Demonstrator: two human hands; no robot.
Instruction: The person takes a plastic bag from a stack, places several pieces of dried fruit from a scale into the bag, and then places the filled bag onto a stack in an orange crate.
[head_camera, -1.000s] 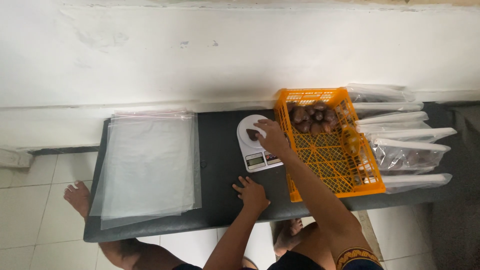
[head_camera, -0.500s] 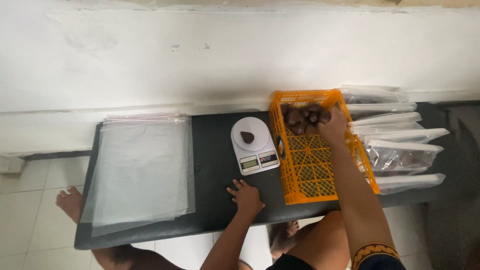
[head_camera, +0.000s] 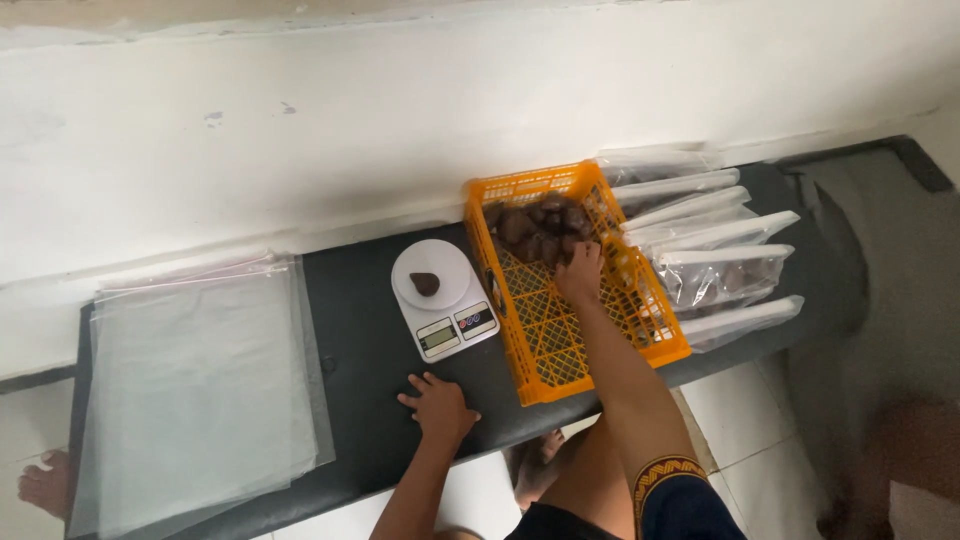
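- A stack of clear plastic bags (head_camera: 195, 380) lay flat at the left end of the dark bench (head_camera: 360, 300), reaching from its back edge to its front edge and overhanging the front slightly.
- A bare foot (head_camera: 45, 482) showed on the tiled floor below the bench's left front corner.
- A white kitchen scale (head_camera: 443, 298) sat near the middle of the bench, closer to the back edge, its display end turned toward the front edge.
- One dark brown lump (head_camera: 424, 284) rested on the scale's round platform.
- The left hand (head_camera: 440, 408) lay palm down on the bench at the front edge, just in front of the scale, fingers spread and holding nothing.
- An orange plastic crate (head_camera: 570, 340) stood just right of the scale, running from the back edge to the front edge, at a slight angle.
- A heap of dark brown lumps (head_camera: 535, 225) filled the crate's far end; the near end showed bare lattice.
- The right hand (head_camera: 580, 272) reached into the crate, fingers curled down at the near side of the heap and touching it; whether they had closed on a lump could not be told.
- Filled clear bags (head_camera: 720, 270) lay stacked in a row at the right end of the bench, touching the crate's right wall.
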